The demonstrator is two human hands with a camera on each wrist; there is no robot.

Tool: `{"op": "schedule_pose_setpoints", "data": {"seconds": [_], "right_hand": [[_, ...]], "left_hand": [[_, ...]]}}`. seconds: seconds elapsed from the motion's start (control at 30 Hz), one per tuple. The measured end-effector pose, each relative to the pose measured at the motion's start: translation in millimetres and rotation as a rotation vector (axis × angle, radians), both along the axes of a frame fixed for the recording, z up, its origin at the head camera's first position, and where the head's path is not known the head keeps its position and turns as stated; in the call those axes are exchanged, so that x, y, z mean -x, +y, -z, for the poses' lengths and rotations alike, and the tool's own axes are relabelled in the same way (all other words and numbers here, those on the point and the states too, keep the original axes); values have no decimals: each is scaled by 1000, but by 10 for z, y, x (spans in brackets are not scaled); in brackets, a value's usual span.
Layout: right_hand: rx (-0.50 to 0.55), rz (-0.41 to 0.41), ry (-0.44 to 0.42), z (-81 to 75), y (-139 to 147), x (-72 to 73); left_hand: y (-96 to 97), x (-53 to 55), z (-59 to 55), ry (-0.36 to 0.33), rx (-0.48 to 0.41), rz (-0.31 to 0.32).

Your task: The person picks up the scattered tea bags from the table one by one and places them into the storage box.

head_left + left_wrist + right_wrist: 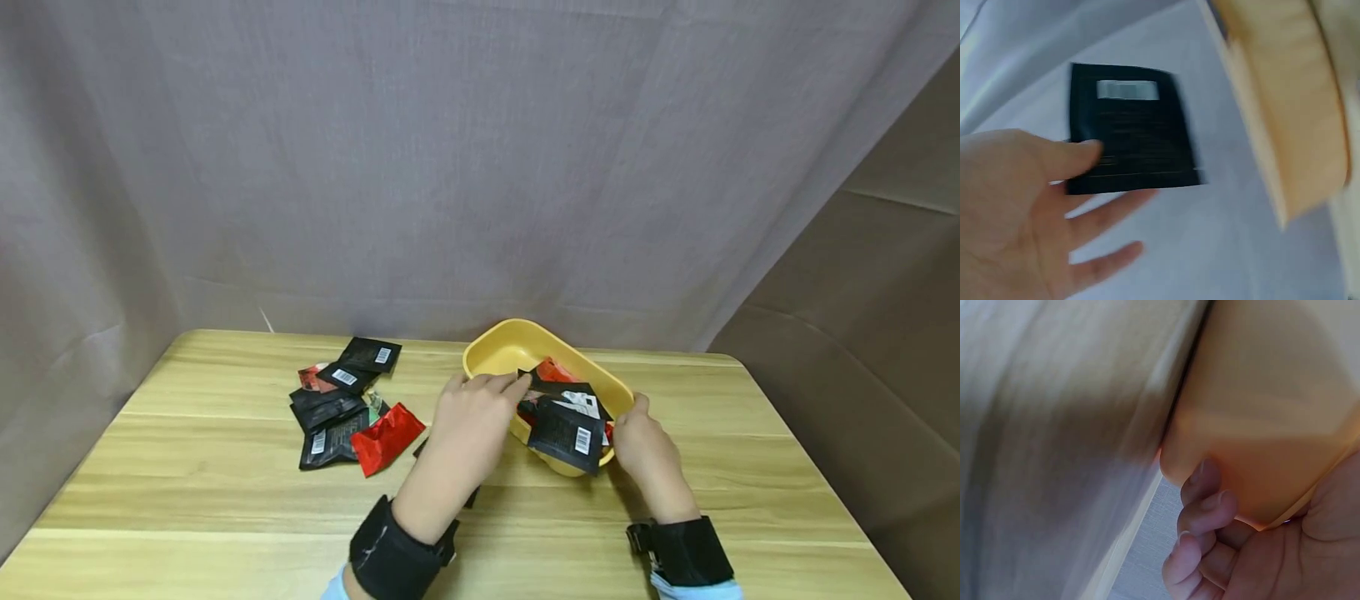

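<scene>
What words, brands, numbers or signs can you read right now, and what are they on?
None can be read.
Left wrist view: pale label and faint print on the black packet in the left hand, too blurred.
Head view: barcode on the packet at the bin's front, too small.
Head view: barcodes on three packets in the pile, too small.

A yellow tray (504, 353) containing black and red packets (564, 432) is gripped at its right end by the right hand (648, 442), the left hand (474, 417) is positioned at its left side, and further packets (330, 443) are scattered leftward on the wooden table (217, 500).
</scene>
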State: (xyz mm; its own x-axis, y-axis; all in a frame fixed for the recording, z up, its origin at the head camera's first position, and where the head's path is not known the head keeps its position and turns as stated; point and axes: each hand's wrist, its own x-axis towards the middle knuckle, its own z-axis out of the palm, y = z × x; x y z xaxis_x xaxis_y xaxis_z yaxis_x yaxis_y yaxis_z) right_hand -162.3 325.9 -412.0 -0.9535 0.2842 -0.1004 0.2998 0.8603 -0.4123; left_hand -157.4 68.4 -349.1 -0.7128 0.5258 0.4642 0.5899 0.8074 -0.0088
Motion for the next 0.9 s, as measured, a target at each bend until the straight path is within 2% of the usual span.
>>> {"op": "schedule_pose_setpoints", "data": {"seconds": [0.1, 0.2, 0.3, 0.4, 0.47, 0.57, 0.67, 0.8, 0.9], "right_hand": [[3, -5, 7, 6, 0, -5], [4, -16, 18, 11, 3, -2], [8, -22, 19, 16, 8, 8], [16, -24, 9, 19, 13, 16], [22, -20, 1, 25, 18, 18], [22, -14, 3, 33, 25, 13], [17, -3, 10, 44, 28, 4], [19, -2, 10, 56, 13, -15], [22, -4, 5, 57, -7, -24]], "left_hand": [[296, 97, 52, 42, 77, 44], [592, 203, 150, 11, 181, 39], [835, 294, 260, -91, 271, 29], [981, 344, 339, -208, 285, 27], [1008, 350, 355, -270, 283, 26], [947, 333, 372, -307, 270, 22], [755, 290, 355, -300, 241, 30], [331, 230, 288, -261, 141, 17], [-13, 186, 241, -265, 88, -61]]}}
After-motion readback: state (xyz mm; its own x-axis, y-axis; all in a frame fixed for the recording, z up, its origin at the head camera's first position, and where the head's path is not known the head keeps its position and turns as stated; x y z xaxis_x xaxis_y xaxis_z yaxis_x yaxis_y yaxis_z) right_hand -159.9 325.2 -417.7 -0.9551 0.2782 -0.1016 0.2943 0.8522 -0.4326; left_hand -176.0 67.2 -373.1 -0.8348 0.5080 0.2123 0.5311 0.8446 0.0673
